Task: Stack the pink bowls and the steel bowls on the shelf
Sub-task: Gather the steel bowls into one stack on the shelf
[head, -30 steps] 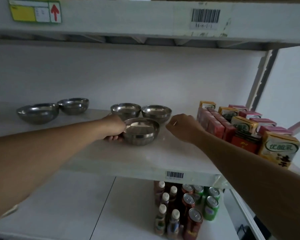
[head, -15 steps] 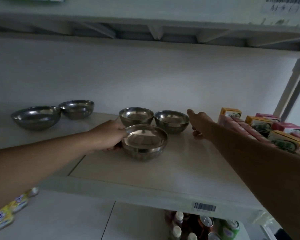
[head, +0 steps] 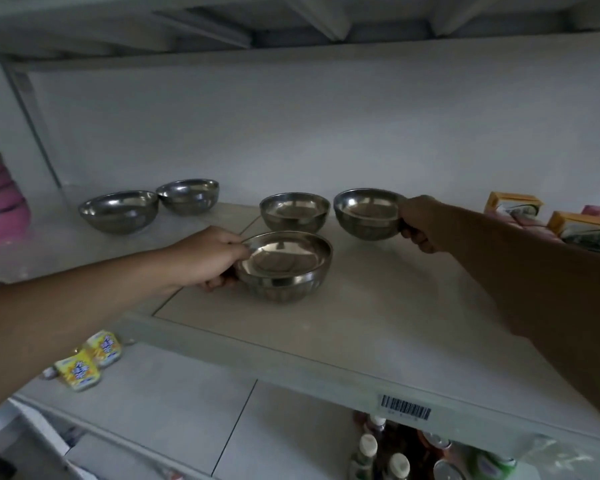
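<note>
A person reaches both bare arms onto a pale shelf (head: 378, 334) holding five steel bowls. The left hand (head: 210, 259) grips the left rim of the front bowl (head: 284, 266), thumb over the lip, fingers underneath. This bowl sits nearest the shelf's front edge. The right hand (head: 421, 223) pinches the right rim of the right bowl (head: 366, 213), near the back edge. Between them, just beside the right bowl, stands the middle bowl (head: 294, 211), untouched. Toward the left end sit two more bowls (head: 118, 211), side by side and close together. Every steel bowl looks empty. At the far left edge of view stands a pink stack (head: 0, 206) of nested bowls; I cannot tell what is inside the top one. Drink cartons (head: 513, 206) crowd the shelf's right end.

What could go wrong: both grips are on one rim only, so a lifted bowl may tip and slip from the fingers. Smooth steel slides easily, so a bowl dropped off-centre into another could skid or knock the middle bowl. The right forearm passes close to the cartons and might brush them.
</note>
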